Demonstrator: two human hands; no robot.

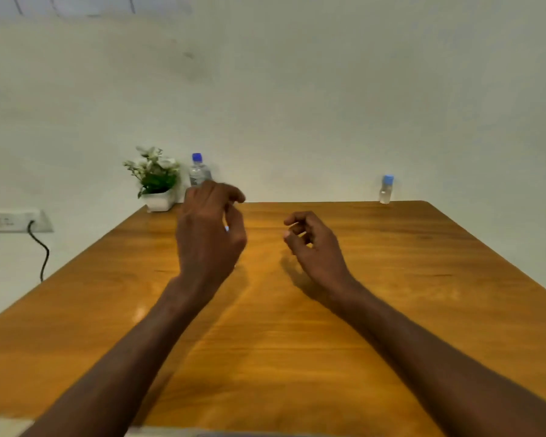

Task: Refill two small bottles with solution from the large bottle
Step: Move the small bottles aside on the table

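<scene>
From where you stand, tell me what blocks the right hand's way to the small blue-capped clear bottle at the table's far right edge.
Nothing visible: bare wooden table lies between right hand and small blue-capped clear bottle.

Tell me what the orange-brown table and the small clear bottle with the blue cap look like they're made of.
The orange-brown table looks like wood or wood veneer with a glossy varnish: visible grain streaks and soft reflections. The small clear bottle with the blue cap looks like transparent plastic, though glass can't be ruled out.

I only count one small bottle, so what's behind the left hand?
The large bottle shows above the left hand; its lower part is covered. Any second small bottle there cannot be seen.
</scene>
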